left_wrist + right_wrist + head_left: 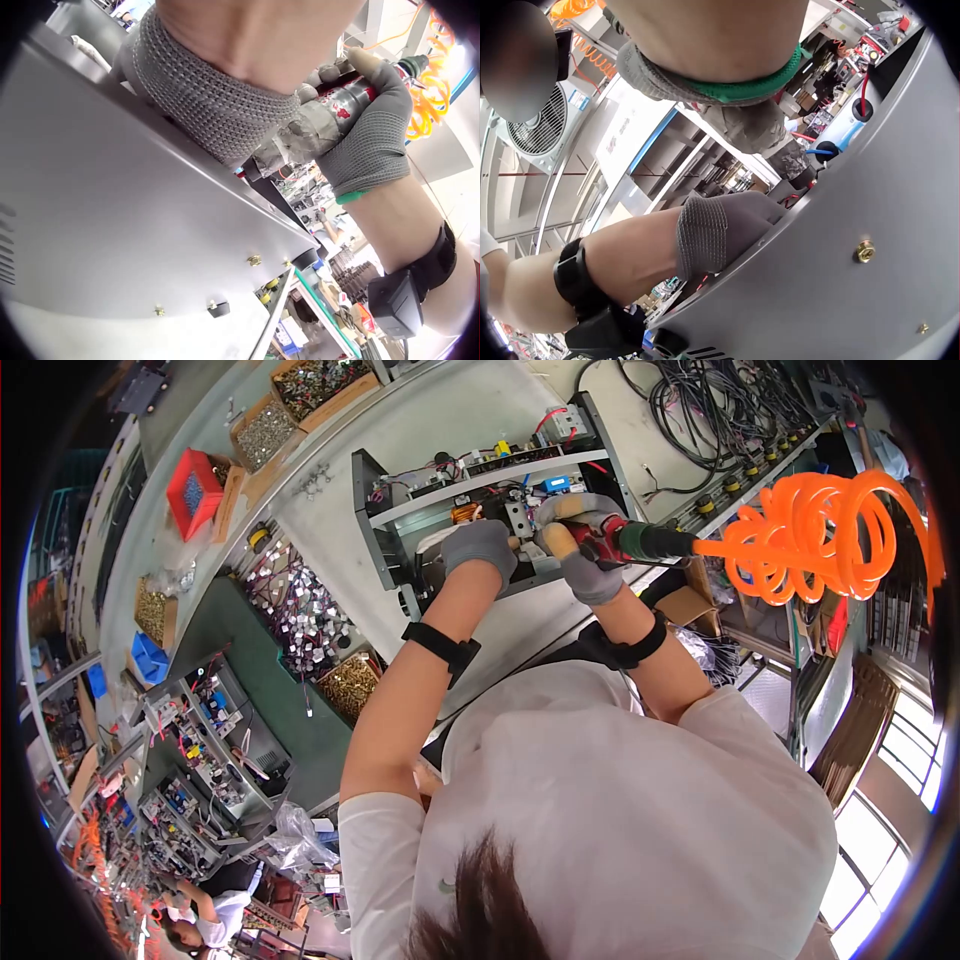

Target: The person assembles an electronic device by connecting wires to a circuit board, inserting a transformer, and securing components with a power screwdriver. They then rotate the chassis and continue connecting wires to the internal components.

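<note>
A grey metal equipment case [376, 545] stands on the bench, with wires, coils and small electrical parts inside. My right hand [588, 568], in a grey glove, grips an air screwdriver [346, 106] whose body is partly wrapped in worn tape. The tool lies across the case's near side, its front end pointing inward. From its green rear fitting [650, 543] runs an orange coiled hose [850, 540]. My left hand [478, 548], also gloved, reaches over the near edge into the case beside the tool's front end. Its fingers are hidden in every view.
Boxes of small screws [265, 432] and a red bin [193, 494] stand along the left. A heap of white connectors [300, 610] lies nearer. Black cables [700, 415] are piled at the back right. More open cases [205, 730] and another person [205, 920] are lower left.
</note>
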